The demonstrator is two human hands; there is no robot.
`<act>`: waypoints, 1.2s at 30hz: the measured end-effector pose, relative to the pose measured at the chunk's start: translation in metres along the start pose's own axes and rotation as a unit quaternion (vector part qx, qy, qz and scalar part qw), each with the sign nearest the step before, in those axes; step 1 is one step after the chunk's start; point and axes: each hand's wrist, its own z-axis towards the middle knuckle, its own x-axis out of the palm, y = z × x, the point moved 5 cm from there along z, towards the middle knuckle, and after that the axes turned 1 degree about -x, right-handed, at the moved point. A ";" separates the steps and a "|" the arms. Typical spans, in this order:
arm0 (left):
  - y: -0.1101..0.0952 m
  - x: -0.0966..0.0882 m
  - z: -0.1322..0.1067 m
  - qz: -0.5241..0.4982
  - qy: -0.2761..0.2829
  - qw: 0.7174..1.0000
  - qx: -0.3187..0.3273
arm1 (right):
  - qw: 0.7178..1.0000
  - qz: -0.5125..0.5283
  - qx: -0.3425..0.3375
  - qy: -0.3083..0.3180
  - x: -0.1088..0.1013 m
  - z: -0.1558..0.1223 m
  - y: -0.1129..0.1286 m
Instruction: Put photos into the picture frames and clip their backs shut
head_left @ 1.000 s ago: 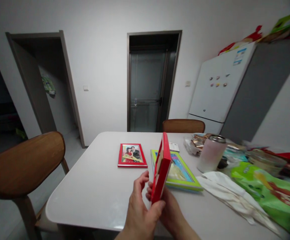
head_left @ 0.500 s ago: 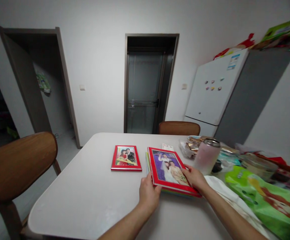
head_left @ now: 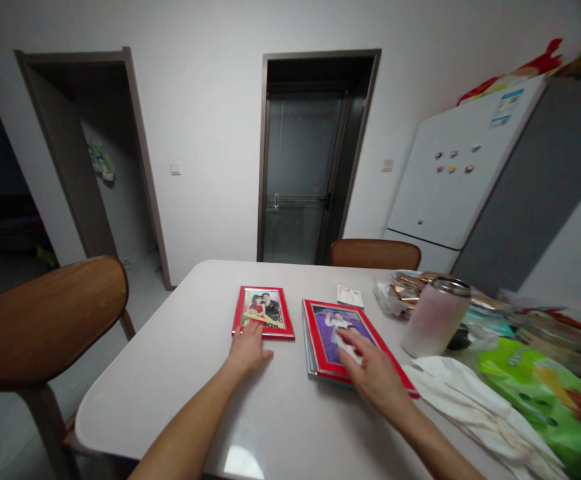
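Note:
A small red picture frame [head_left: 276, 308] with a photo of a couple lies flat on the white table [head_left: 180, 373]. My left hand [head_left: 248, 345] rests at its near edge, fingers stretched over the lower left border and thumb out to the side. To the right, a larger red picture frame [head_left: 327, 350] with a purple-backed wedding photo lies on top of other flat pieces, whose edges show at its left. My right hand [head_left: 370, 367] is over this larger frame, fingers apart, covering part of the photo; whether the fingertips touch it I cannot tell.
Behind the larger frame lies a small white card [head_left: 350, 296]. A pink tumbler [head_left: 436, 317], a white cloth [head_left: 470, 400] and a green packet [head_left: 535, 387] crowd the table's right side. Wooden chairs stand at the left [head_left: 60, 320] and the far side [head_left: 375, 253].
My left hand has let go of the larger frame and moved left to the small one. My right hand has loosened from the right edge and moved over the photo. The view has shifted slightly.

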 end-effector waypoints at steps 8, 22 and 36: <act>-0.005 -0.026 -0.100 0.087 0.026 0.996 -0.005 | 0.986 0.066 -0.085 0.126 0.049 -0.069 0.062; -0.040 -0.034 -0.173 -0.129 -0.025 0.988 0.083 | 0.983 0.167 -0.003 0.081 0.053 -0.079 0.066; 0.033 -0.070 -0.190 -0.463 -0.243 0.846 -0.106 | 0.966 0.141 -0.109 0.189 0.100 -0.075 0.121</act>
